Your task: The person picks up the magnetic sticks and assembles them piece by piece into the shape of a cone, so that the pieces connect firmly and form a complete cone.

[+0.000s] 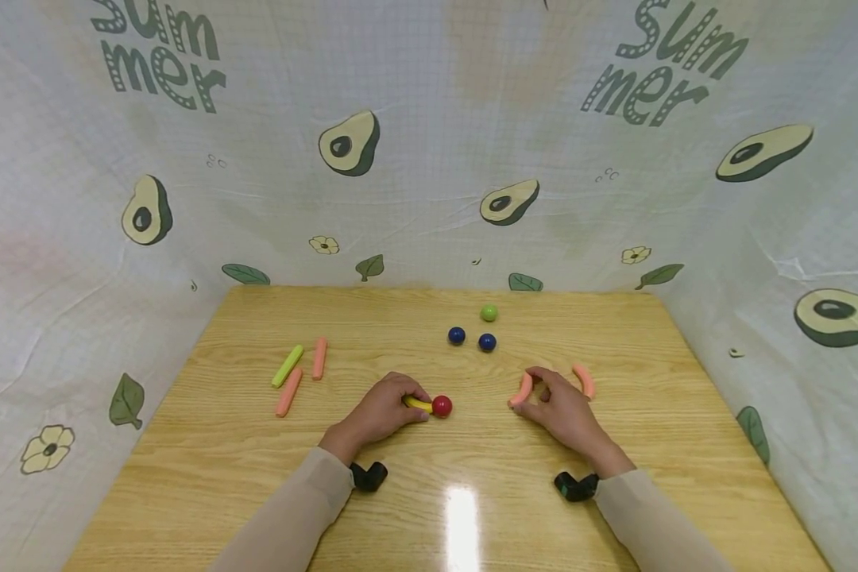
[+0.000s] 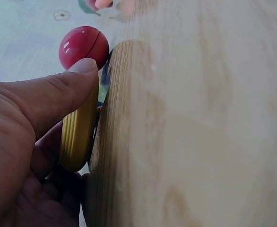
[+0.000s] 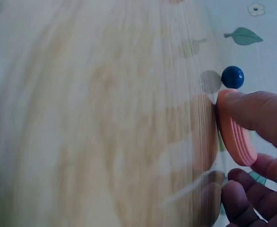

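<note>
Evidently, a ridged yellow rod (image 1: 419,404) is pinched by the left hand (image 1: 384,409), red ball (image 1: 442,406) at its tip, just beyond the grip; a curved salmon-pink rod (image 1: 523,389) is pinched by the right hand (image 1: 563,411). Ball might be rolled off by a rod nudge.

Head view forward-down over table (image 1: 515,532), wrist views close

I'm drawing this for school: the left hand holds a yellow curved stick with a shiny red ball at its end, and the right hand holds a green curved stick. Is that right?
Not quite: the right hand holds a pink, curved, plastic-looking stick, not green, as the right wrist view shows. The rest is right.
</note>
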The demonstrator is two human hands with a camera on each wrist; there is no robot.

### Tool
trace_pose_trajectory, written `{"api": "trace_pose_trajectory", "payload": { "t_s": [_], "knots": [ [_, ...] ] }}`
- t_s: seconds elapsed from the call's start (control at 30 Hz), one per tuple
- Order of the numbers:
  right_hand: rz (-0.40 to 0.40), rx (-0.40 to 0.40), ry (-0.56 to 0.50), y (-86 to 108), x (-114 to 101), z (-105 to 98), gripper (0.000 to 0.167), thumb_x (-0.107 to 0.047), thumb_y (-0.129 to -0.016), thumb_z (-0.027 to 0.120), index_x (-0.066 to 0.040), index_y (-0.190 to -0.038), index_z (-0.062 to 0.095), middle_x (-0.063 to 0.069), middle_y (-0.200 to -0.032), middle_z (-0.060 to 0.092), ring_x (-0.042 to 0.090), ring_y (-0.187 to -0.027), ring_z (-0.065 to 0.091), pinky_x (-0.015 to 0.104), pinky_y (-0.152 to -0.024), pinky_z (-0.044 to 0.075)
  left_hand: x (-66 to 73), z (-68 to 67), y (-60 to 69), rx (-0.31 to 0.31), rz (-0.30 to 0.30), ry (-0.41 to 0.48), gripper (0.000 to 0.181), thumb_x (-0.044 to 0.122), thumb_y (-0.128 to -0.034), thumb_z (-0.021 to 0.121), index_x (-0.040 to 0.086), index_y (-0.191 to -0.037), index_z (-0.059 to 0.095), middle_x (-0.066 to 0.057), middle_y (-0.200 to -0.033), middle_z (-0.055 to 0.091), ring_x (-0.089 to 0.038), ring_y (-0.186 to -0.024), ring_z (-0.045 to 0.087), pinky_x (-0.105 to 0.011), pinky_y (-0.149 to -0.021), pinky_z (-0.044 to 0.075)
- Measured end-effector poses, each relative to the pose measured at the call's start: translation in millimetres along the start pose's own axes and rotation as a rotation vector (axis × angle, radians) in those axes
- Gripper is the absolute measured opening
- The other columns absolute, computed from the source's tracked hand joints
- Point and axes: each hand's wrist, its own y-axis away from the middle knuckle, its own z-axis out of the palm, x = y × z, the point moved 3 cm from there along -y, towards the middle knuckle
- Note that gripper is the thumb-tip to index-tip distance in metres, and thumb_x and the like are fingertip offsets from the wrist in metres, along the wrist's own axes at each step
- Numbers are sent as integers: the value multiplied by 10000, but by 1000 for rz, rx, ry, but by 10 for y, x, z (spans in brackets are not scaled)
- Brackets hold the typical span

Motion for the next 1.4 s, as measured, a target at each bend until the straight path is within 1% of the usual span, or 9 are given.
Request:
{"api": "trace_pose_trajectory", "payload": {
  "t_s": [0.17,0.3,0.5,0.63,0.9,1.1,1.27,1.33,1.4],
  "knots": [
    [25,-30,-3,-8,-19,9,652,-326,-971,784,-46,-1508,543,171,-1460,606,268,-1061,624,426,-890,520,9,3,-3,3,3,-5,145,251,-933,831,237,-1072,794,64,-1148,729,-191,-1212,593,-467,-1086,487],
    [50,-27,-25,-10,-50,-7,600,-300,-982,775,-37,-1481,572,170,-1372,657,226,-929,595,369,-805,491,15,6,-5,2,0,-3,144,243,-931,833,229,-1069,794,57,-1147,729,-196,-1219,592,-470,-1093,481],
    [79,-26,-53,-5,-157,57,475,-346,-1008,740,-10,-1338,677,126,-1159,748,207,-972,680,394,-840,561,12,6,-2,3,-3,-1,138,235,-927,837,226,-1058,795,55,-1137,729,-196,-1219,590,-471,-1091,481],
    [95,3,-41,-47,-274,115,417,-332,-1003,745,9,-1241,710,73,-998,753,200,-873,664,370,-784,541,-2,8,-2,3,-3,0,127,242,-930,834,232,-1050,795,64,-1129,727,-185,-1212,585,-466,-1082,485],
    [91,20,-74,-134,-387,233,358,-282,-1010,737,-32,-1265,709,64,-1075,755,241,-1012,699,456,-901,556,-14,16,-11,-3,-6,2,119,255,-938,826,248,-1053,794,79,-1128,724,-171,-1206,579,-457,-1076,486],
    [87,22,-85,-156,-423,312,518,-368,-993,749,-24,-1372,672,91,-1165,752,291,-1114,697,524,-977,545,5,17,-9,-5,-15,11,118,243,-937,828,247,-1050,796,78,-1116,725,-176,-1204,579,-458,-1071,486],
    [106,59,64,-145,-502,395,800,-624,-866,800,-4,-1348,648,139,-1238,714,375,-1181,636,595,-1012,468,5,22,-16,-7,-19,12,119,254,-937,827,253,-1051,794,80,-1123,723,-172,-1202,576,-457,-1073,485],
    [103,64,139,-150,-553,426,831,-674,-824,810,-7,-1292,648,142,-1194,696,386,-1134,612,586,-969,452,-2,21,-18,-6,-21,9,118,262,-940,824,257,-1053,793,84,-1128,721,-168,-1193,576,-457,-1067,487],
    [98,65,169,-151,-593,447,770,-651,-821,826,-23,-1228,647,125,-1124,670,363,-1066,588,552,-920,445,-4,23,-17,-6,-22,7,115,267,-942,822,259,-1053,793,85,-1129,718,-169,-1189,576,-459,-1064,488]
  ]
}}
